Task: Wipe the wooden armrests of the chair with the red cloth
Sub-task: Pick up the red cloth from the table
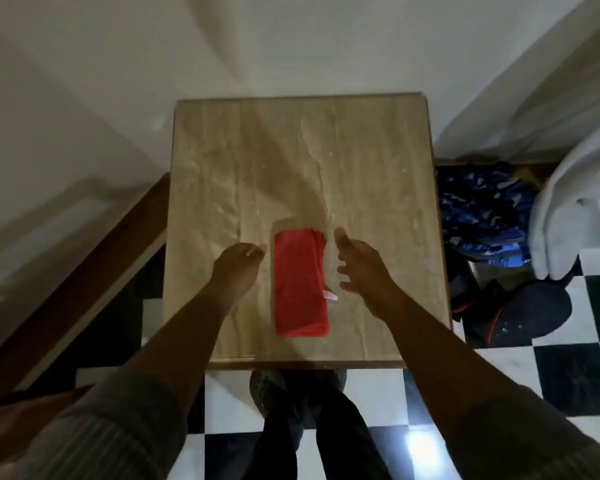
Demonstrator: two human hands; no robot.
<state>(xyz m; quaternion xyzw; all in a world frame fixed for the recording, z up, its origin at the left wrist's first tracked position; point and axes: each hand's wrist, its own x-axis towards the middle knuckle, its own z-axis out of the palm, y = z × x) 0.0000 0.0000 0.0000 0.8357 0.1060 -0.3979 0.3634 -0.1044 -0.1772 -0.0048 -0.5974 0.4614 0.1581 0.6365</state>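
Observation:
A folded red cloth [300, 284] lies flat on a small square tan tabletop [361, 168], near its front edge. My left hand [238, 268] hovers just left of the cloth, fingers loosely curled, holding nothing. On the cloth's right side, my right hand [361, 268] is spread with fingers apart, also holding nothing. Neither hand touches the cloth. A brown wooden rail [84, 271] runs diagonally at the left; I cannot tell whether it is the chair's armrest.
A white wall stands behind the table. Right of the table lie a blue patterned bag [485, 216], dark items [520, 313] and white draped fabric [568, 216]. The floor [568, 375] is black-and-white checkered. My feet [295, 386] stand at the table's front edge.

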